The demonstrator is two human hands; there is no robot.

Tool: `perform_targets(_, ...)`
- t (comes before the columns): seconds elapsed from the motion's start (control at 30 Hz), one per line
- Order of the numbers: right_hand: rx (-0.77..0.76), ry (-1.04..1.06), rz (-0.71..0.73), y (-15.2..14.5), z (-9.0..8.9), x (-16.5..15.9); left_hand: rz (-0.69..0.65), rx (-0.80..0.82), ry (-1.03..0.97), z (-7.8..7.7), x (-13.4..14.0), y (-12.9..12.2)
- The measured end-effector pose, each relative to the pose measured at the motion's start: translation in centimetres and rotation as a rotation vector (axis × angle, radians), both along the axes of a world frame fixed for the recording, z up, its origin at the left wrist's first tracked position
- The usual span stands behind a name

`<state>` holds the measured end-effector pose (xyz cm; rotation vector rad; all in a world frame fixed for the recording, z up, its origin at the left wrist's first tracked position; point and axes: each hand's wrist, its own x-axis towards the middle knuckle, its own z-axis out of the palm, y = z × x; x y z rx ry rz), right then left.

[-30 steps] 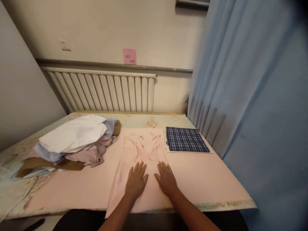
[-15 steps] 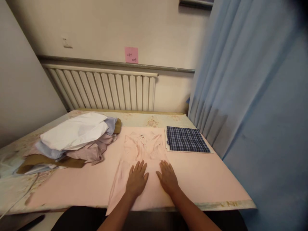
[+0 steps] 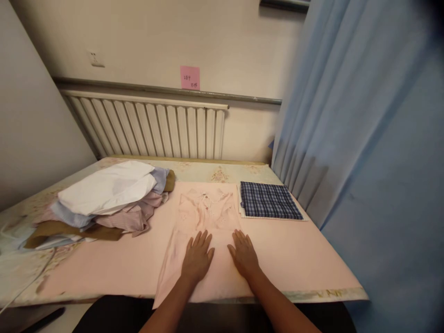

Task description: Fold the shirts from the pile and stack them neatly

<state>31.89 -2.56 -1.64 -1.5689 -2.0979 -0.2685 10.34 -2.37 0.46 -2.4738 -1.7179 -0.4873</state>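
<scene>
Both hands are flat and released: your left hand [image 3: 198, 256] and right hand [image 3: 244, 254] rest palm down, fingers extended, gripping nothing. The pale pink garment [image 3: 219, 240] lies beneath them at centre near, collar to the far side. The pressure applied cannot be told.

CAUTION: The garment's near-left corner reaches the near edge of the counter [image 3: 196, 169]. A sleeve or body catching it could probably drag the cloth askew. Uneven palm movement could crease the front. The pink sheet [image 3: 298, 254] underneath is similar in colour, so a misaligned edge may be overlooked.

The loose clothes pile [image 3: 107, 199] at left could slump toward the garment if knocked. At right, the blue plaid cloth [image 3: 270, 200] lies folded upon a pale folded piece [image 3: 239, 199].

Containers: none visible; all fabrics lie uncontained.
</scene>
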Motion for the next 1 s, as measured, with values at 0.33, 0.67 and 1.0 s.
perform_targets(0.33,-0.016,-0.018,-0.010,0.00,-0.09,0.00,-0.003,-0.002,-0.004,-0.05,-0.02,0.06)
perform_targets(0.67,-0.035,0.007,-0.018,-0.08,0.18,-0.10,-0.010,0.034,-0.005,-0.20,-0.06,0.06)
perform_targets(1.0,-0.032,0.024,-0.013,0.04,-0.17,0.00,-0.017,0.013,-0.017,0.12,-0.09,-0.02)
